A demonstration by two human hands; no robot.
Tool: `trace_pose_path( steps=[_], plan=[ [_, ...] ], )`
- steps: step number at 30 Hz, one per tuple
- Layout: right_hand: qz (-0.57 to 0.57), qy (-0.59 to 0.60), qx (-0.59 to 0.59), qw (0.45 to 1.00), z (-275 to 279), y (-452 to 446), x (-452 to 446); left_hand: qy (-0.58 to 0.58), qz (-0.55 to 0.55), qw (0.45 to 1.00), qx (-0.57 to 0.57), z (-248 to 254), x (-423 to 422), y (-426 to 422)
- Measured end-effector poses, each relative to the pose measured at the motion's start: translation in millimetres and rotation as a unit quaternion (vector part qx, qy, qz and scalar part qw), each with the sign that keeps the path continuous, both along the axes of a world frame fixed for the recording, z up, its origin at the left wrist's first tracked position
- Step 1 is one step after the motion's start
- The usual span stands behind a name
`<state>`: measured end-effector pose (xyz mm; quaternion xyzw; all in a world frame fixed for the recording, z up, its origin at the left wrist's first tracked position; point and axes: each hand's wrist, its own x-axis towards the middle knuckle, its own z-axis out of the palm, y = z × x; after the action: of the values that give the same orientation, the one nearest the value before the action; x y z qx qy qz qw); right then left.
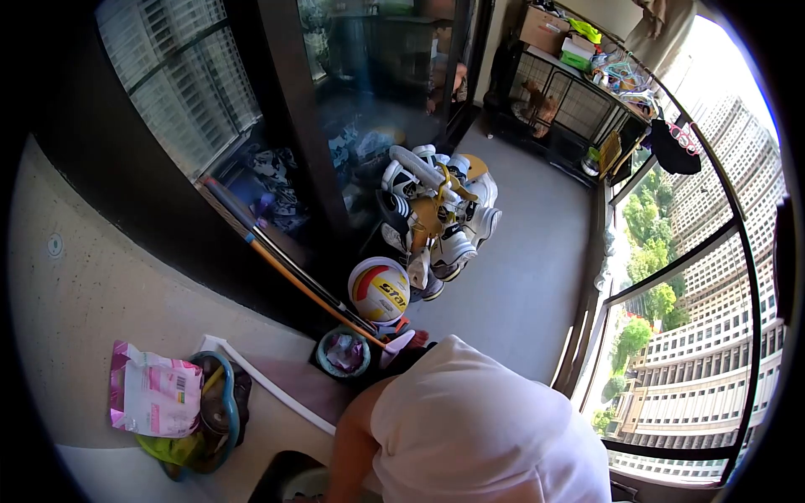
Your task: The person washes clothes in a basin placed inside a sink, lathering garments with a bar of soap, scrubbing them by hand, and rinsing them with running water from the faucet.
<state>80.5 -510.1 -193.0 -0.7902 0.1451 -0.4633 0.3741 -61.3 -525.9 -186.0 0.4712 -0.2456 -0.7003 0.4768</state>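
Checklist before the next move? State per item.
1. Hands visible: not ok; neither shows clearly.
2. Grip: cannot tell; the bare arm runs down beside a dark-rimmed object, cut off by the frame.
3. Bin upright: ok; crumpled plastic inside.
4. Orange pole secured: cannot tell; its lower end is by the bin.
5. Ball steady: cannot tell; it's next to the shoes.

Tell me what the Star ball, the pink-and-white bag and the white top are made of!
Star ball: perhaps synthetic leather, smooth, with coloured panels. Pink-and-white bag: probably plastic film or coated paper, somewhat glossy, creased and printed. White top: likely fabric, matte, with soft folds.
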Motion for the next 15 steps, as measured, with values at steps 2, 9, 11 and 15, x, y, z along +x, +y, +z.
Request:
trace_pose_path(
  steps=[2,9,11,15],
  plan=[
    [-0.006,0.098,0.076,0.992,-19,1,18,-0.002,0.023,1.000,-0.013,-1,9,-11],
    [0.080,0.135,0.159,0.975,-44,-1,22,0.003,0.099,0.995,-0.035,2,37,-13],
    [0.113,0.148,0.195,0.963,-46,-7,23,0.011,0.126,0.991,-0.042,4,45,-12],
    [0.068,0.161,0.196,0.965,12,27,-17,0.042,0.242,0.969,-0.039,7,71,6]
  ],
)
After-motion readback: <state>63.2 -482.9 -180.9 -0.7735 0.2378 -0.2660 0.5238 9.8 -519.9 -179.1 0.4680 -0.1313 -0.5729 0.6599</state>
